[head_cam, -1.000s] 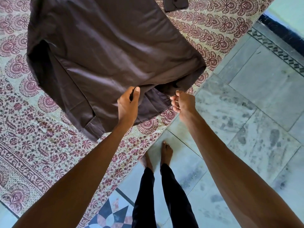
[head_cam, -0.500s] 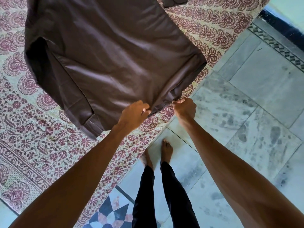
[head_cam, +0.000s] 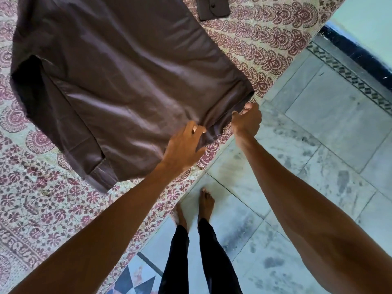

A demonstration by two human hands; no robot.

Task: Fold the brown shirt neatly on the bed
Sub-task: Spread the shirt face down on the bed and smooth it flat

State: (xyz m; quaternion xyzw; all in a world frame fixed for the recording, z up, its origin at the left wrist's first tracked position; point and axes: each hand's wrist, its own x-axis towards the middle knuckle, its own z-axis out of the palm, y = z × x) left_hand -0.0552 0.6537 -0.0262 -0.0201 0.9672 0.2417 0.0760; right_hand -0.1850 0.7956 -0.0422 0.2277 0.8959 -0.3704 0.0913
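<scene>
Fingers (head_cam: 192,126) of my two hands pinched one brown shirt (head_cam: 127,81) at its hem, left hand (head_cam: 184,143) just beside right hand (head_cam: 247,119), one bed (head_cam: 53,198) underneath.

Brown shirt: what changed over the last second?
The left hand and right hand drew the near hem of the brown shirt down toward the edge of the bed. The hem was lifted, showing the under layer, and now lies nearly flat. Both hands still pinch the hem. The shirt's body and sleeve stayed put.
</scene>
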